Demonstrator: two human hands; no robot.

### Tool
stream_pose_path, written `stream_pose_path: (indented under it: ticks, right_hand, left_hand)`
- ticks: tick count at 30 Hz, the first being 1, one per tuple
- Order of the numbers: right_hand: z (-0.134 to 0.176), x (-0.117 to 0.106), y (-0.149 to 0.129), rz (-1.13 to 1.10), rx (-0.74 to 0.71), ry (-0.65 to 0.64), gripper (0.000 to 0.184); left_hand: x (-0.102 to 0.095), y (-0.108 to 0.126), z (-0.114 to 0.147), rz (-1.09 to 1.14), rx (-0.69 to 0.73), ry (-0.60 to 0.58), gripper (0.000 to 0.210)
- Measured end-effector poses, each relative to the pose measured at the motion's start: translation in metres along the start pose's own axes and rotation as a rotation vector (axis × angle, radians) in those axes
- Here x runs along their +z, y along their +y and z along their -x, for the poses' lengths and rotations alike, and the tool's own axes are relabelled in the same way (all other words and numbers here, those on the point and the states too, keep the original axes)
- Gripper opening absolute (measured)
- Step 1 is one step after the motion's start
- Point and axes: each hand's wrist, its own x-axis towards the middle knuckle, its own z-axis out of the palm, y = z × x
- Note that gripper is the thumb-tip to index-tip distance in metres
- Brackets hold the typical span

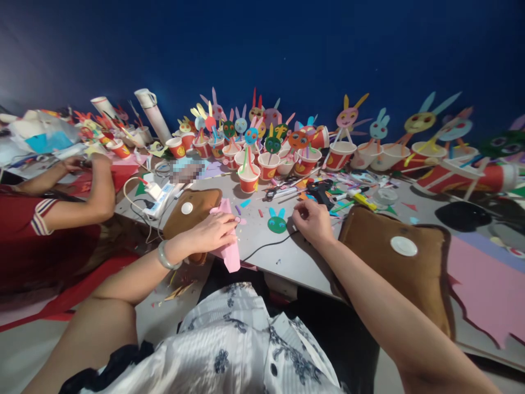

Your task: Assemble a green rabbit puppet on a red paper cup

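Observation:
My left hand lies over a folded strip of pink paper at the table's front edge, with its fingers closed on it. A small pink piece shows at the fingertips; whether they pinch it is unclear. My right hand rests on the table with fingers curled together; anything inside them is hidden. Between the hands lies a green paper rabbit face with blue ears and blue eyes. Behind my right hand are a black glue gun and scissors.
Red-and-white paper cups holding paper rabbit figures line the back. Brown cushions flank my hands. At left are a power strip, a white thermos and another person's arm. A yellow cutter lies among paper scraps.

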Motion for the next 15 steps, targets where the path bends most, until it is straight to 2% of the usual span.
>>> stream_pose_path:
  ticks: [4,7,13,14,15]
  right_hand:
    - [0.000,0.001,-0.001,-0.006,-0.010,-0.005,0.006]
    - [0.000,0.001,-0.001,-0.008,-0.015,-0.008,0.006]
    - [-0.001,0.000,0.002,-0.002,-0.011,0.002,0.005]
    - [-0.001,0.000,0.002,-0.001,-0.010,0.004,0.005]
    - [-0.001,0.000,0.002,0.000,-0.009,0.006,0.005]
  left_hand:
    - [-0.019,0.001,0.003,0.017,-0.010,-0.067,0.032]
    - [-0.031,-0.002,-0.005,0.016,-0.047,-0.107,0.034]
    - [-0.058,-0.022,-0.058,0.004,-0.220,-0.186,0.036]
    - [-0.062,-0.027,-0.068,-0.004,-0.271,-0.159,0.041]
    - [-0.065,-0.032,-0.078,0.001,-0.304,-0.084,0.046]
